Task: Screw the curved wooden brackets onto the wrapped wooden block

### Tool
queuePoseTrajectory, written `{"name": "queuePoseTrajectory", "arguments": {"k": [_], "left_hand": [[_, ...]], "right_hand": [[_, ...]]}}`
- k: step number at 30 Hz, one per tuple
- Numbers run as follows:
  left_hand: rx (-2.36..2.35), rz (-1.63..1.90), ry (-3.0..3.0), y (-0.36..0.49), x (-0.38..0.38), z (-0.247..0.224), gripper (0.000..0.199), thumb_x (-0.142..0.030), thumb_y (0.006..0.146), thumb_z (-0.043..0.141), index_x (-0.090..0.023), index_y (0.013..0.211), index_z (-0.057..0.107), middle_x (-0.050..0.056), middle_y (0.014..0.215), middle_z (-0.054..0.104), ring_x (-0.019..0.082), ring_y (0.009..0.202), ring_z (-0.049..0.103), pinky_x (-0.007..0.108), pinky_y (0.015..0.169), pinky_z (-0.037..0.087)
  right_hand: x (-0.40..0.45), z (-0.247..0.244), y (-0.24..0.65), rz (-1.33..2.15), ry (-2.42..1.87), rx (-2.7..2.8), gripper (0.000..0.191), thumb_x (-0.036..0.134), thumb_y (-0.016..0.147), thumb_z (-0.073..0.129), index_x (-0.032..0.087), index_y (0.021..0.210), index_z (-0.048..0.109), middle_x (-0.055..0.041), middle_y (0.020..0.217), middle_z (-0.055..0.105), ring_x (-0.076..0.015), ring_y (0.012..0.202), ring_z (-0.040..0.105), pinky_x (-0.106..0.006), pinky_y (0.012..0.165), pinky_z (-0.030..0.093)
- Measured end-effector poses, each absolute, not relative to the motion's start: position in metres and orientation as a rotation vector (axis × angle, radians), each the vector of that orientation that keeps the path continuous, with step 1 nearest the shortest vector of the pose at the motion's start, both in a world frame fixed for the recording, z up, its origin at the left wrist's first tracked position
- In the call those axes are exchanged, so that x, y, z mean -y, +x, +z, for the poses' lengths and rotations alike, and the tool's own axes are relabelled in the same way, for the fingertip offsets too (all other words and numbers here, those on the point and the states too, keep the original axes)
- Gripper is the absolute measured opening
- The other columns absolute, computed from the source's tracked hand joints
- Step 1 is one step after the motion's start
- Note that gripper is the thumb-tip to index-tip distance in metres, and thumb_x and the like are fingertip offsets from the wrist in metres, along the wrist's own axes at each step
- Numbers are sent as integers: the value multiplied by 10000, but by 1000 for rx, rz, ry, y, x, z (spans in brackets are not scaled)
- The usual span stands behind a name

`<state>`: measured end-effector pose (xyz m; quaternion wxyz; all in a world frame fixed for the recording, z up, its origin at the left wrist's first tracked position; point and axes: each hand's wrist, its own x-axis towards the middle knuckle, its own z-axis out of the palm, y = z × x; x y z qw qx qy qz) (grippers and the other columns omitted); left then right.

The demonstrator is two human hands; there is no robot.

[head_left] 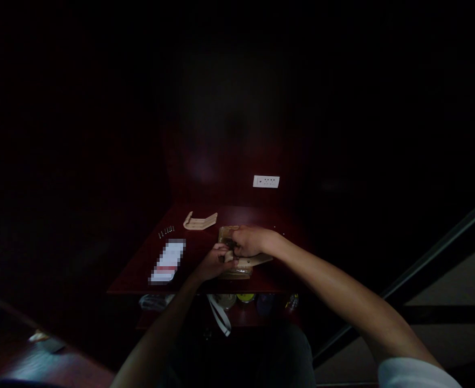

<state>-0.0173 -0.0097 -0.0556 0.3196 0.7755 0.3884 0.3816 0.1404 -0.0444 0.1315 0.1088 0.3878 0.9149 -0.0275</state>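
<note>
Dark red table (197,242) is carrying a wrapped packet (243,274); wooden piece (257,261) is lying over it. Left hand (213,262) is pinching its left end, fingers nearly closed; right hand (251,241) is curling alongside — hold hidden, cannot tell. Two-handed handling is apparently calling for steady bracing — small screws (166,232) are lying leftward

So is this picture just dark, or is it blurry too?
Head view: mostly dark, surroundings near black; white wall socket stands out; pale oblong item on the table is blocky, unreadable; details between left hand and right hand look murky and soft; bluish glare lower left.
</note>
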Motion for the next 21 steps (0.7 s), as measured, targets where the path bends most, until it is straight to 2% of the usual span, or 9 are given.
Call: {"name": "queuePoseTrajectory", "arguments": {"k": [5, 11, 15, 21], "left_hand": [[-1034, 1010, 2021, -17, 10, -54, 274, -454, 706, 699, -186, 758, 720, 74, 1043, 582, 233, 1062, 501, 318, 962, 388], [-1033, 1000, 2003, -18, 11, -52, 284, -466, 711, 690, -197, 795, 729, 69, 1085, 580, 225, 1067, 507, 317, 972, 391], [-1052, 980, 1996, -17, 11, -54, 289, -461, 707, 697, -205, 835, 737, 71, 1097, 567, 226, 1090, 493, 327, 991, 378], [-1045, 993, 1975, -17, 9, -58, 313, -462, 698, 705, -208, 876, 744, 70, 1109, 557, 235, 1117, 479, 346, 1012, 360]], "right_hand": [[46, 133, 137, -72, 1219, -2626, 270, 284, 802, 552, 126, 988, 668, -155, 1018, 681, -233, 847, 655, -268, 641, 440], [47, 136, 137, -112, 1252, -2652, 472, 312, 777, 574, 132, 1211, 527, -157, 1117, 644, -268, 923, 632, -295, 640, 448], [41, 131, 145, -172, 1123, -2775, 371, 242, 814, 517, 155, 1175, 534, -126, 1124, 640, -213, 892, 634, -261, 648, 438], [35, 125, 153, -119, 1195, -2712, 368, 318, 865, 458, 127, 1174, 513, -139, 946, 677, -214, 716, 648, -266, 533, 400]]}}
